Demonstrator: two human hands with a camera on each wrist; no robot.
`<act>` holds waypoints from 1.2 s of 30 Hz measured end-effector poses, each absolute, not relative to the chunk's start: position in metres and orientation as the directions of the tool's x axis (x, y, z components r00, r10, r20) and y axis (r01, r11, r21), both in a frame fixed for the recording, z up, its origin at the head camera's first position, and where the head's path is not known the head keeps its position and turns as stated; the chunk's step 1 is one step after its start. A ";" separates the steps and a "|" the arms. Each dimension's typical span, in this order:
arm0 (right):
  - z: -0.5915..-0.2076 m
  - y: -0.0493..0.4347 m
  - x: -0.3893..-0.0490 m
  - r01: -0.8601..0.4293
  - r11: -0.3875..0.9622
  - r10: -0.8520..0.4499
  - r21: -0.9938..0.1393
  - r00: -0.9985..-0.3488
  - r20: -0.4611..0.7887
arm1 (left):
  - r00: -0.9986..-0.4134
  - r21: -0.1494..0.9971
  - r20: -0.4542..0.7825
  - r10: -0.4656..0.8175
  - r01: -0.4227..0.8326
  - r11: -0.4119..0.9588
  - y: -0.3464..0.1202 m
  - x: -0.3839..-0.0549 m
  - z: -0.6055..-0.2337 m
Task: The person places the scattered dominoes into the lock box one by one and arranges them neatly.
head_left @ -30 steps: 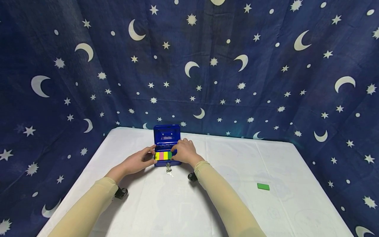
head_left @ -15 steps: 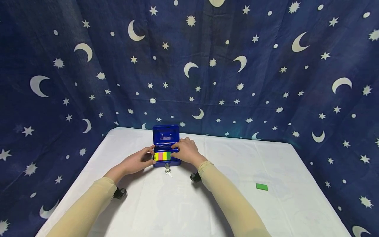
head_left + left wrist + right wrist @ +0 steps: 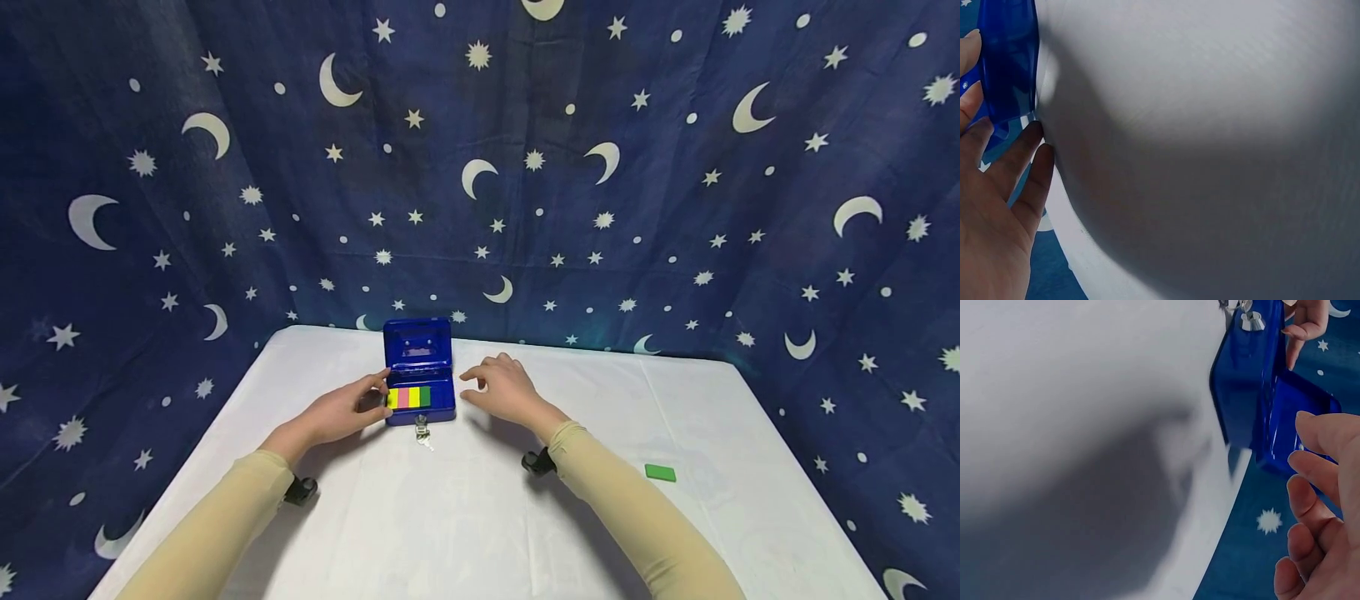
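Note:
A blue metal cash box (image 3: pixel 437 414) stands with its lid (image 3: pixel 417 343) up near the table's back edge. Inside, a row of yellow, pink, yellow and green blocks (image 3: pixel 408 397) fills the left part; bare blue floor shows at right. My left hand (image 3: pixel 335 412) holds the box's left side, thumb near the front corner and fingers further back. Its exact contact is partly hidden. Just right of the box, my right hand (image 3: pixel 510 389) hovers apart from it, fingers loosely bent and nothing between them; the right wrist view shows the same hand (image 3: pixel 1335 506).
A flat green block (image 3: pixel 660 472) lies alone on the white tablecloth (image 3: pixel 450 517), to the right of my right forearm. Keys (image 3: pixel 423 437) hang from the lock at the box's front. A dark blue moon-and-star curtain (image 3: pixel 525 208) rises behind the table.
My right hand was at the green block inside the box; it has let go and moved right, out of the box. The left hand stays at the box's left side.

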State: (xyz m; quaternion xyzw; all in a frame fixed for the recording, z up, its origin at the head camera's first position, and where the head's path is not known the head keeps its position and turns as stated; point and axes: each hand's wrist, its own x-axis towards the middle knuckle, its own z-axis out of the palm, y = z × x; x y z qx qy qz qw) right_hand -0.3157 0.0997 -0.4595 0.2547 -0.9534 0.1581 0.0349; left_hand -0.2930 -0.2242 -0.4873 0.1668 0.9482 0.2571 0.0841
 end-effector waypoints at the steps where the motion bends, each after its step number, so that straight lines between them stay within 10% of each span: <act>1: -0.459 0.106 -0.314 -0.496 0.818 -0.472 -0.292 -0.868 0.151 | -0.930 0.518 -0.077 0.359 0.271 0.812 -0.224 -0.293 -0.487; 36: -0.482 0.327 -0.236 -0.267 0.876 -0.221 -0.402 -0.962 0.158 | -0.934 0.552 -0.069 0.350 0.256 0.793 -0.221 -0.293 -0.487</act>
